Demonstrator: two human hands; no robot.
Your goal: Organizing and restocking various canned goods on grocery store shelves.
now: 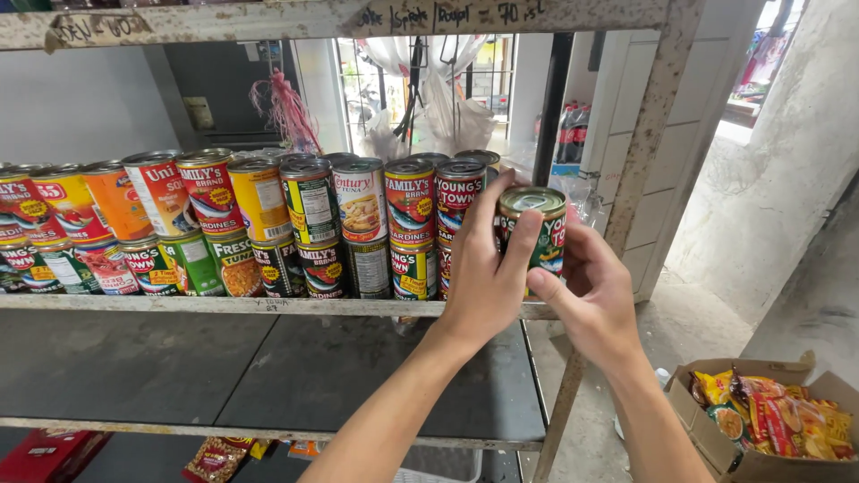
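Observation:
Both my hands grip one green and red tin can (540,234) at the right end of a shelf (224,305). My left hand (488,268) wraps its left side, thumb across the label. My right hand (591,291) cups its right side and underside. The can sits at the height of the upper row, just right of a red can (458,199). Whether it rests on anything below is hidden by my fingers. Two stacked rows of cans (259,224) fill the shelf to the left.
A rusty white shelf post (640,161) stands right of the can. A dark lower shelf (268,376) lies beneath. A cardboard box of snack packets (769,416) sits on the floor at the right. Plastic bags (447,116) and dark bottles (573,130) are behind the shelf.

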